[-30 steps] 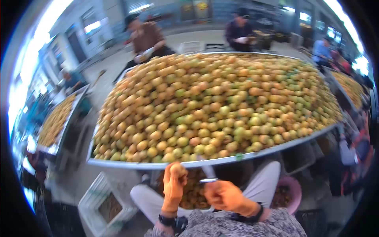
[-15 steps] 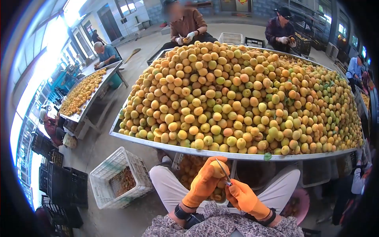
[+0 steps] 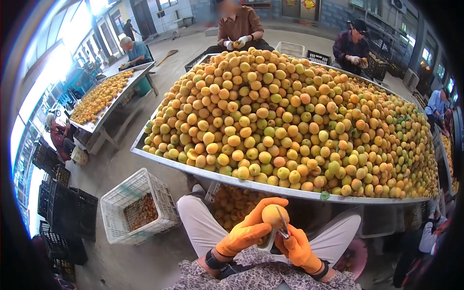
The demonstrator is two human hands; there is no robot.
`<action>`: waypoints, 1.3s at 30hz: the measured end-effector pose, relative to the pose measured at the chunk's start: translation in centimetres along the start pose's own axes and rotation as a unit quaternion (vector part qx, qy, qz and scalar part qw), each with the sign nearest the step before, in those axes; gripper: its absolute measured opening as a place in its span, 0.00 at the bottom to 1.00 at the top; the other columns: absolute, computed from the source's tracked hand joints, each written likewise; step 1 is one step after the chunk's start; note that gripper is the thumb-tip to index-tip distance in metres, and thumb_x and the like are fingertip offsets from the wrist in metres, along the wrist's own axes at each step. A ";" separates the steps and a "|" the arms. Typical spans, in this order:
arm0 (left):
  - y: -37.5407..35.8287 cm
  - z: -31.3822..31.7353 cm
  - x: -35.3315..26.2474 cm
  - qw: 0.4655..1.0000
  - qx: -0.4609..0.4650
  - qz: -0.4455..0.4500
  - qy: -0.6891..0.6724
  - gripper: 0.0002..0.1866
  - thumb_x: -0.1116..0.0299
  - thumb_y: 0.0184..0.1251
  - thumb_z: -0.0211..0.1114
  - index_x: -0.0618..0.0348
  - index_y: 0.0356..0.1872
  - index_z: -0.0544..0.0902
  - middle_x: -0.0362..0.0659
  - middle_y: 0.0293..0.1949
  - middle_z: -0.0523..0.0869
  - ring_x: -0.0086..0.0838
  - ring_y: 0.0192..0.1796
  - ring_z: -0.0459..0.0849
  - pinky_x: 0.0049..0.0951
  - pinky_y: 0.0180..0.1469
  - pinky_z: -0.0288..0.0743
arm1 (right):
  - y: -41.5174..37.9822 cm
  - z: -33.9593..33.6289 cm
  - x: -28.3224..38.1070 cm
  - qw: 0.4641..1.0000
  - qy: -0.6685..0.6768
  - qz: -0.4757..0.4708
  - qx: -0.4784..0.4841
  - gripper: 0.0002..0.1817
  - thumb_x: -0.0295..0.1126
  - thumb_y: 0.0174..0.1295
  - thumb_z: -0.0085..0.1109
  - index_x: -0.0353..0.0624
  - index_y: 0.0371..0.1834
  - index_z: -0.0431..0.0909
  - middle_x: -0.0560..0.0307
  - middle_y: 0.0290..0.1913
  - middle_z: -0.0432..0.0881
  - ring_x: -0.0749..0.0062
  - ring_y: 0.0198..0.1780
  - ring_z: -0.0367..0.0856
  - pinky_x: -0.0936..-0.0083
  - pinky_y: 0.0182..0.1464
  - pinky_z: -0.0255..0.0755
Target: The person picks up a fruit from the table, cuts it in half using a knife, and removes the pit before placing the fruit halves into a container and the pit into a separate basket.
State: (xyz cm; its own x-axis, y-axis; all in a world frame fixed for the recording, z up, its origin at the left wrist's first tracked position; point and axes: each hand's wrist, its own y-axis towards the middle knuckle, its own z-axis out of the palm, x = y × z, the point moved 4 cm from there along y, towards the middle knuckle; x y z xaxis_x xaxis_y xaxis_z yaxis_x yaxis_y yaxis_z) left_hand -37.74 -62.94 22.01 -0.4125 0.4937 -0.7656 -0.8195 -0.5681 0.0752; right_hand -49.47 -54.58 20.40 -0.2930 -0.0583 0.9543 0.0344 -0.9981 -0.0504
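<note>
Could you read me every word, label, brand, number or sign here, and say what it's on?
No text is readable.
Red-and-yellow panel on the back door: any writing is too small and blurred.
Knife, white crate: no lettering I can make out.

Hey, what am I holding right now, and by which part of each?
Your left hand holds a yellow-orange fruit around its sides. Your right hand holds a small knife by its handle end.

White glare floods in from the upper left, while fisheye distortion curves the scene toward black corners.
</note>
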 end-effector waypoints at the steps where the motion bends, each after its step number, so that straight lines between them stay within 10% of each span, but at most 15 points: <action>1: 0.0 0.1 -0.1 1.000 0.011 0.001 -0.005 0.41 0.54 0.64 0.64 0.61 0.72 0.55 0.41 0.49 0.77 0.22 0.52 0.74 0.21 0.58 0.65 | 0.1 -0.2 -0.2 1.000 -0.002 0.002 0.002 0.33 0.64 0.63 0.54 0.38 0.40 0.71 0.67 0.20 0.68 0.88 0.18 0.59 0.87 0.21 0.49; 7: 0.9 -0.6 0.5 0.996 -0.054 -0.004 -0.073 0.41 0.49 0.65 0.64 0.65 0.71 0.59 0.49 0.52 0.77 0.34 0.56 0.76 0.33 0.63 0.65 | 0.1 -0.5 -1.0 0.997 0.044 0.058 0.027 0.32 0.65 0.65 0.49 0.41 0.36 0.71 0.67 0.17 0.65 0.85 0.13 0.57 0.83 0.16 0.51; 13: 0.6 -2.1 1.7 0.989 -0.133 0.044 0.041 0.35 0.43 0.75 0.48 0.64 0.69 0.64 0.45 0.36 0.78 0.29 0.37 0.73 0.35 0.49 0.69 | 0.1 -1.0 -1.0 0.983 0.164 0.082 0.008 0.32 0.66 0.64 0.48 0.42 0.32 0.67 0.64 0.17 0.62 0.83 0.12 0.57 0.83 0.13 0.50; 15: 0.6 -3.2 2.9 0.961 -0.083 -0.004 -0.264 0.36 0.40 0.75 0.44 0.64 0.67 0.67 0.43 0.28 0.75 0.30 0.31 0.70 0.31 0.42 0.67 | -0.1 -1.1 -0.9 0.989 0.112 0.094 -0.032 0.32 0.66 0.63 0.48 0.42 0.30 0.65 0.64 0.17 0.62 0.83 0.11 0.56 0.83 0.12 0.50; 17: 0.5 -3.5 2.9 0.959 -0.079 -0.016 -0.271 0.36 0.39 0.75 0.41 0.64 0.65 0.69 0.42 0.24 0.70 0.29 0.29 0.66 0.29 0.37 0.62 | -0.2 -0.8 -0.8 0.989 0.115 0.085 -0.025 0.31 0.65 0.65 0.48 0.43 0.30 0.65 0.65 0.17 0.62 0.83 0.12 0.56 0.83 0.13 0.51; 19: 0.6 -3.3 2.5 0.940 0.029 0.005 -0.341 0.36 0.39 0.75 0.40 0.64 0.64 0.70 0.41 0.24 0.72 0.30 0.28 0.66 0.30 0.38 0.62 | -0.4 -0.1 -0.4 0.989 0.107 0.099 0.035 0.30 0.63 0.67 0.48 0.43 0.30 0.65 0.66 0.18 0.62 0.84 0.13 0.57 0.84 0.13 0.52; 28: 0.0 -3.4 2.5 0.967 -0.070 0.047 -0.239 0.28 0.54 0.74 0.53 0.63 0.66 0.65 0.48 0.48 0.77 0.35 0.52 0.75 0.36 0.59 0.68 | 0.1 1.8 0.0 0.969 0.145 0.197 0.041 0.24 0.57 0.72 0.43 0.45 0.33 0.65 0.66 0.20 0.62 0.84 0.14 0.58 0.85 0.15 0.56; 39: 0.1 -2.4 2.5 0.968 -0.085 0.040 -0.231 0.30 0.56 0.70 0.54 0.63 0.67 0.65 0.55 0.51 0.78 0.45 0.53 0.77 0.46 0.62 0.67 | 0.0 1.5 -0.5 0.975 0.125 0.181 0.037 0.27 0.58 0.72 0.42 0.44 0.30 0.66 0.66 0.19 0.63 0.84 0.13 0.59 0.84 0.15 0.56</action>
State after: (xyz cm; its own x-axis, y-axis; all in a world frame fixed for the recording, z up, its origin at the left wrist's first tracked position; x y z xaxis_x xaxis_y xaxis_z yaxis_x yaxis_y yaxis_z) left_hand -37.90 -63.35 18.57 -0.6381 0.6635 -0.3906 -0.7166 -0.6974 -0.0140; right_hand -47.85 -54.56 20.39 -0.4721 -0.4179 0.7762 0.2443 -0.9080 -0.3403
